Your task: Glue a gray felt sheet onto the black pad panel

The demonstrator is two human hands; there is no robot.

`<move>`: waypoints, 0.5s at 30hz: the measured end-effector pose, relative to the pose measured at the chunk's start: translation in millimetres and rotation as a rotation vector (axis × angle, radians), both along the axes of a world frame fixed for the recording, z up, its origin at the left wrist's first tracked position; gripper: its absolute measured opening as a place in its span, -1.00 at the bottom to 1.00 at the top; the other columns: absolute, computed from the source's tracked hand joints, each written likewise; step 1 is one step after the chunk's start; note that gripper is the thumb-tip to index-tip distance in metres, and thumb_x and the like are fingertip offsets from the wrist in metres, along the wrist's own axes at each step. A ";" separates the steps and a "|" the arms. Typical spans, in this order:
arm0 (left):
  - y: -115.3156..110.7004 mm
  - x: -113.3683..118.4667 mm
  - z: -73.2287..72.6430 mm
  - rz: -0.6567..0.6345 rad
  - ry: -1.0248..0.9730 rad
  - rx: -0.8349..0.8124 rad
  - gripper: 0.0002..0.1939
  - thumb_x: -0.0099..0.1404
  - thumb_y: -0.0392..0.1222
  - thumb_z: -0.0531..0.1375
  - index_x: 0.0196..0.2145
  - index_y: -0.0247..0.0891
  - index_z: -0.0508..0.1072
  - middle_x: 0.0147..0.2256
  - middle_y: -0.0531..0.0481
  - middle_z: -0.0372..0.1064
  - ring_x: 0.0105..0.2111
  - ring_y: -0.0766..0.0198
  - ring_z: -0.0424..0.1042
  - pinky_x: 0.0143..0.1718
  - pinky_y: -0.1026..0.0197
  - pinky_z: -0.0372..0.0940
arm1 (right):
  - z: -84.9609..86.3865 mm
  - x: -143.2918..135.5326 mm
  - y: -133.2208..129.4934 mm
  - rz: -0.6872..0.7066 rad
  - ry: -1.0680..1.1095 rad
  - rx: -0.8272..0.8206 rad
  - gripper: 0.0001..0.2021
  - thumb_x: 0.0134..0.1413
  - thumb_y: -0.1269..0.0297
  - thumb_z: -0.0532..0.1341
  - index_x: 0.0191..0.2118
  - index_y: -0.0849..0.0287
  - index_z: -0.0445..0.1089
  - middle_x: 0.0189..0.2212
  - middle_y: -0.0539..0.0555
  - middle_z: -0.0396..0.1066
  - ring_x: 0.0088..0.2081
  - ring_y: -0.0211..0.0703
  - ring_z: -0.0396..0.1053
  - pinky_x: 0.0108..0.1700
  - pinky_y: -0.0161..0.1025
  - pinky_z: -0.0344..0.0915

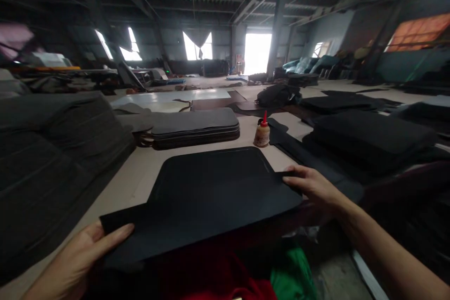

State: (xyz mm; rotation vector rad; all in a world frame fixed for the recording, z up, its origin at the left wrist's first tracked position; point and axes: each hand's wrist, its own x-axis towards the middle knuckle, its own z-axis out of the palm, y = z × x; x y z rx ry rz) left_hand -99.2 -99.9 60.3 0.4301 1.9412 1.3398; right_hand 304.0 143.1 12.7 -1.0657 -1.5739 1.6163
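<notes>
A large black cut sheet (207,197) of stiff material lies flat on the light worktable (140,173) in front of me, its near edge reaching past the table's edge. My left hand (75,258) grips its near left corner, thumb on top. My right hand (311,185) pinches the right tab of the same sheet, fingers curled over the edge. A small glue bottle (262,132) with a red nozzle stands upright just beyond the sheet's far right corner.
A stack of grey panels (195,126) lies behind the sheet. Grey padded material (52,159) is piled at the left. Black cut pieces (369,138) are stacked at the right. Red and green cloth (246,281) shows below the table's edge.
</notes>
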 end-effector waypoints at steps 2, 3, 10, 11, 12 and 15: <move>5.0 1.5 -1.3 0.007 0.066 0.011 -0.31 -0.37 0.03 0.55 -0.42 -0.16 0.20 -0.65 0.27 0.27 -0.60 0.25 0.40 -0.56 0.26 0.39 | -4.9 -5.6 10.8 -0.058 -0.050 0.093 -0.56 -0.15 -0.02 0.46 -0.28 0.22 0.41 -0.44 -0.02 0.38 -0.43 -0.29 0.26 -0.40 -0.34 0.16; 7.5 1.9 -2.5 -0.006 0.086 -0.012 -0.32 -0.36 0.04 0.54 -0.41 -0.18 0.22 -0.65 0.27 0.28 -0.57 0.23 0.43 -0.54 0.25 0.40 | -6.6 -8.9 15.0 -0.087 -0.090 0.125 -0.56 -0.17 -0.05 0.44 -0.32 0.23 0.41 -0.46 -0.03 0.37 -0.45 -0.30 0.24 -0.42 -0.34 0.14; 24.4 -0.7 -10.2 -0.113 0.061 -0.035 -0.29 -0.25 0.17 0.49 -0.22 -0.26 0.40 -0.48 0.14 0.49 -0.44 0.16 0.50 -0.47 0.27 0.39 | -21.1 -21.0 30.7 -0.214 -0.225 0.134 -0.55 -0.21 -0.13 0.35 -0.48 0.14 0.24 -0.66 -0.12 0.16 -0.64 -0.34 0.07 -0.60 -0.34 -0.05; 25.8 -2.2 -11.7 -0.104 0.057 -0.036 -0.26 -0.28 0.18 0.50 -0.21 -0.25 0.40 -0.48 0.14 0.50 -0.43 0.15 0.50 -0.47 0.28 0.38 | -24.3 -20.9 32.6 -0.226 -0.235 0.141 -0.56 -0.20 -0.13 0.35 -0.48 0.14 0.24 -0.66 -0.11 0.16 -0.64 -0.33 0.08 -0.60 -0.34 -0.05; 26.8 -4.1 -13.5 -0.096 0.059 -0.037 -0.25 -0.29 0.18 0.50 -0.19 -0.24 0.41 -0.47 0.14 0.50 -0.44 0.17 0.49 -0.48 0.30 0.36 | -27.3 -20.7 34.6 -0.235 -0.246 0.152 -0.57 -0.20 -0.12 0.35 -0.47 0.14 0.25 -0.65 -0.11 0.18 -0.63 -0.33 0.10 -0.60 -0.34 -0.03; 28.5 -11.5 -19.9 -0.098 0.136 -0.093 -0.27 -0.22 0.27 0.44 -0.18 -0.25 0.43 -0.53 0.15 0.45 -0.55 0.25 0.40 -0.58 0.35 0.23 | -33.0 -21.0 38.8 -0.259 -0.292 0.190 -0.61 -0.17 -0.06 0.35 -0.46 0.15 0.29 -0.63 -0.09 0.22 -0.60 -0.31 0.16 -0.57 -0.35 0.01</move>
